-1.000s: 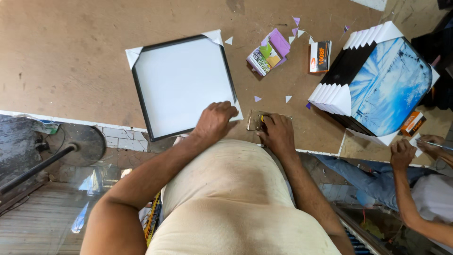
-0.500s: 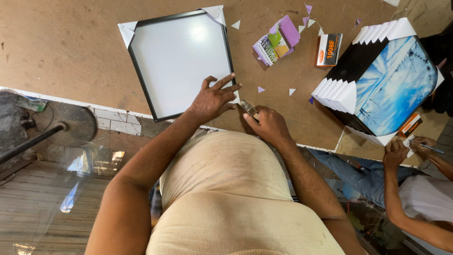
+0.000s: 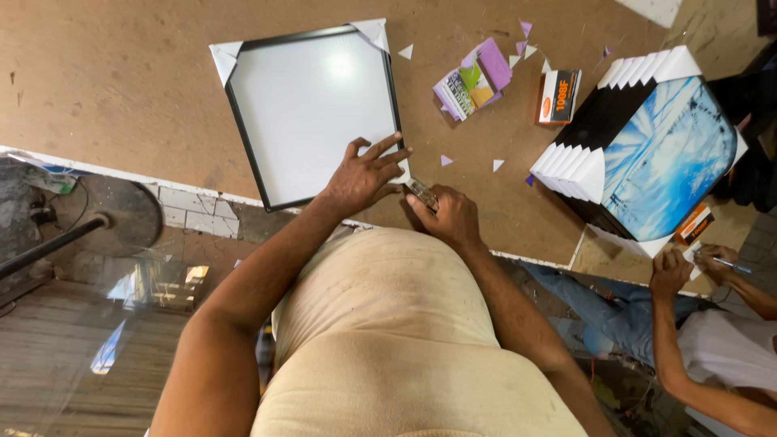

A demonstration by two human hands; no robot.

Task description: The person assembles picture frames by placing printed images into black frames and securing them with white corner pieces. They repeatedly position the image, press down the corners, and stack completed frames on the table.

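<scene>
Black picture frame [image 3: 312,113] lying flat on brown board [image 3: 121,81], upper centre of frame, white paper corner guards on three corners in view. Left hand [image 3: 364,174] at centre, fingers spread and pressed flat on frame's lower right corner, grasping nothing; right hand [image 3: 449,214] just right of it, clenched around a small clear-ended tool [image 3: 421,193] touching that same corner. Further right: purple booklet [image 3: 473,78], small orange box [image 3: 558,95], stack of corner-guarded frames [image 3: 647,146] at right edge; another person's hands [image 3: 688,267] lower right.
</scene>
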